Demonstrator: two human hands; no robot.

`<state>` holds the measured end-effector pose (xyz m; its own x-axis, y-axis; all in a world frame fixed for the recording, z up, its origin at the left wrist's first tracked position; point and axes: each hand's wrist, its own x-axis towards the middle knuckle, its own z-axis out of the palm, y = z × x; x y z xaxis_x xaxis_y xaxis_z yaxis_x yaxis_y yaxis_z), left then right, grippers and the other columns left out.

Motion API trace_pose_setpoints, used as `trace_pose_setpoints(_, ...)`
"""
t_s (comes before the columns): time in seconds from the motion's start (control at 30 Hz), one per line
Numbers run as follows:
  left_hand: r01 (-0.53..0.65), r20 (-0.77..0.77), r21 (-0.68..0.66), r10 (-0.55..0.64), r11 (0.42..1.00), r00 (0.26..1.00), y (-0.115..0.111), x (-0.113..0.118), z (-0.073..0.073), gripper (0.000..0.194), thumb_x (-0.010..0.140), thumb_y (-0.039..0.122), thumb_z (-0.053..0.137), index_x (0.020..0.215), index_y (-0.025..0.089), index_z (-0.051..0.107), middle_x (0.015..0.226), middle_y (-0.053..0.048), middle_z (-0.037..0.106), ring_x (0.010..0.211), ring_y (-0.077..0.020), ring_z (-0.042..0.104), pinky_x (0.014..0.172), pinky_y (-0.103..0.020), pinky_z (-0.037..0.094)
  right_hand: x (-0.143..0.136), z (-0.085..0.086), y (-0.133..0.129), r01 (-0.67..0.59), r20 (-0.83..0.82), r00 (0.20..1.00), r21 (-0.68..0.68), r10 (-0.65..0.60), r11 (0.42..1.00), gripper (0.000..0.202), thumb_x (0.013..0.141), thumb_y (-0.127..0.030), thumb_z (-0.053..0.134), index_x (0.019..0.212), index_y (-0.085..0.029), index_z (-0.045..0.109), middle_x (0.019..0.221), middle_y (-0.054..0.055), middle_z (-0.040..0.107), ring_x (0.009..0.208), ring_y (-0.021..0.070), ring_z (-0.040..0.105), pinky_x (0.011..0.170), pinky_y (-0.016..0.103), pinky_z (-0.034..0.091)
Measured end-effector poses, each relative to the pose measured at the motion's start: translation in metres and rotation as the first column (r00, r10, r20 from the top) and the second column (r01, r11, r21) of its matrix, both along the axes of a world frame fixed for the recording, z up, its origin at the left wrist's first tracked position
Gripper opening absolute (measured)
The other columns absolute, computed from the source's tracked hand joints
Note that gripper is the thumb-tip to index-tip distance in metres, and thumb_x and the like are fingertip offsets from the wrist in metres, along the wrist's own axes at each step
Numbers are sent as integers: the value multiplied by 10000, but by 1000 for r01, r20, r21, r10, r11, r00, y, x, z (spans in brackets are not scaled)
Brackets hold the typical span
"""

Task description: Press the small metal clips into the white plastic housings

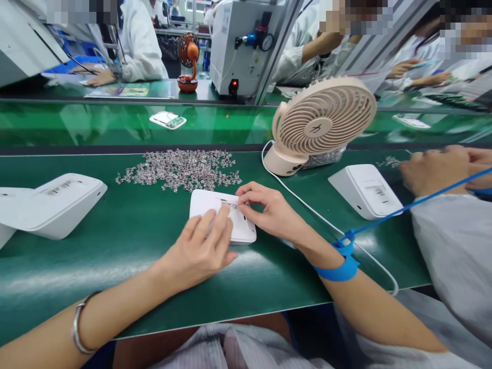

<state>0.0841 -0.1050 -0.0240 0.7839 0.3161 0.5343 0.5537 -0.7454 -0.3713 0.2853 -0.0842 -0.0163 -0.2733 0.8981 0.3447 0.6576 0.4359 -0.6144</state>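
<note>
A white plastic housing lies on the green work surface in front of me, with a slot and small metal parts near its middle. My left hand rests over its front left part, fingers spread and fingertips touching it beside the slot. At the slot's right end, my right hand has thumb and fingertips pinched together; whatever is between them is too small to make out. Just behind the housing spreads a pile of small metal clips. A blue wrist strap circles my right wrist.
White housings stand at left and right. A beige fan stands behind my right hand, its white cable running forward. A co-worker's hands are at far right. A circuit-board unit lies on the green strip behind.
</note>
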Motion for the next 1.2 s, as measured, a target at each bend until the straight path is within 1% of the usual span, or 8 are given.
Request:
trace_pose_setpoints(0.13,-79,-111,-12,77,997,991,-8,25,-3,530,886,458,375,1089,26,606,1149,-181,613,939,-269,585,788,-342,410,-3,-4,-1,37,50,998,66,-40,997,155,771,-86,454,677,-171,543,845,65,571,730,141,545,665,285,442)
trace_pose_setpoints(0.27,-85,-109,-15,83,996,991,-11,41,-6,544,887,458,376,1059,2,618,1072,-202,645,903,-256,599,768,-328,412,-7,-10,-2,77,125,988,139,-95,987,148,769,-82,432,678,-180,495,833,80,572,734,162,541,672,307,443)
trace_pose_setpoints(0.37,-94,-91,-41,90,995,992,-11,41,-8,518,890,432,372,1083,12,607,1112,-203,627,914,-246,596,770,-322,400,-9,-12,-2,105,149,981,148,-128,983,141,764,-86,429,677,-182,483,827,87,576,731,172,539,660,315,445)
trace_pose_setpoints(0.47,-122,-85,-74,116,990,990,-10,39,-8,503,885,413,376,1112,19,590,1170,-201,595,885,-239,598,762,-322,388,-9,-9,-2,97,126,986,121,-112,988,146,761,-86,436,670,-181,499,819,84,585,739,175,548,663,320,449)
trace_pose_setpoints(0.63,-133,-59,-90,128,987,990,-9,39,-7,458,877,398,380,1056,54,623,1158,-177,610,844,-236,600,730,-326,380,0,1,-3,13,32,999,12,-14,1000,186,779,-98,447,717,-176,604,902,69,626,802,162,600,706,298,477)
trace_pose_setpoints(0.77,-135,-45,-92,132,986,990,-9,40,-8,437,872,382,391,1041,56,629,1141,-178,620,839,-237,600,727,-330,378,7,8,-3,-42,47,998,-54,44,998,235,780,-98,446,784,-174,668,990,70,645,860,177,622,754,306,489)
trace_pose_setpoints(1.07,-130,-34,-92,127,987,991,-9,40,-8,430,861,379,413,1040,51,627,1136,-183,622,842,-238,597,734,-333,370,7,7,-6,-41,103,994,-40,45,998,257,792,-104,457,831,-198,692,1025,61,645,897,170,626,798,309,502)
trace_pose_setpoints(1.2,-131,-40,-93,127,987,991,-9,40,-8,427,864,373,406,1043,54,625,1133,-184,622,835,-236,597,738,-333,369,9,5,-8,-32,112,993,-24,34,999,253,806,-126,458,860,-197,695,1067,75,635,928,185,623,818,327,505)
